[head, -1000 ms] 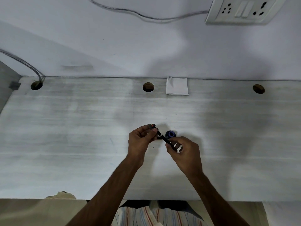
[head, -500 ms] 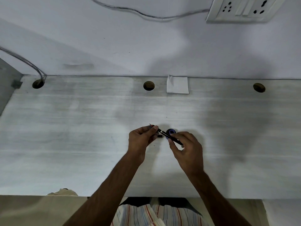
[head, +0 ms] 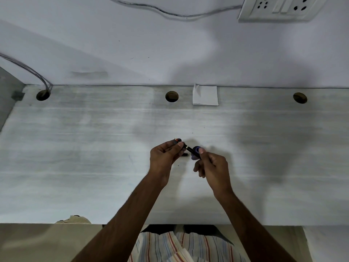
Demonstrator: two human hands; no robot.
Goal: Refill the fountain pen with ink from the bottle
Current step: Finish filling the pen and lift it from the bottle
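Note:
A thin black fountain pen [head: 191, 150] spans between both hands above the middle of the desk. My left hand [head: 166, 157] pinches its nib end, and the gold nib tip pokes out up-left past the fingers. My right hand [head: 212, 166] grips the barrel end. Just behind the pen stands the ink bottle [head: 196, 149], blue on top, partly hidden by the pen and my right fingers. A small black part [head: 185, 154] lies on the desk under the pen.
The pale grey desk [head: 94, 148] meets a white wall. A folded white tissue [head: 205, 95] lies at the back edge between cable holes [head: 171, 96]. A cable runs into the left hole [head: 43, 95]. A socket panel [head: 279, 8] hangs top right.
My right hand has slid a little right and turned, with the fingers curling round the barrel. The pen stays between both hands over the bottle. The view has shifted slightly.

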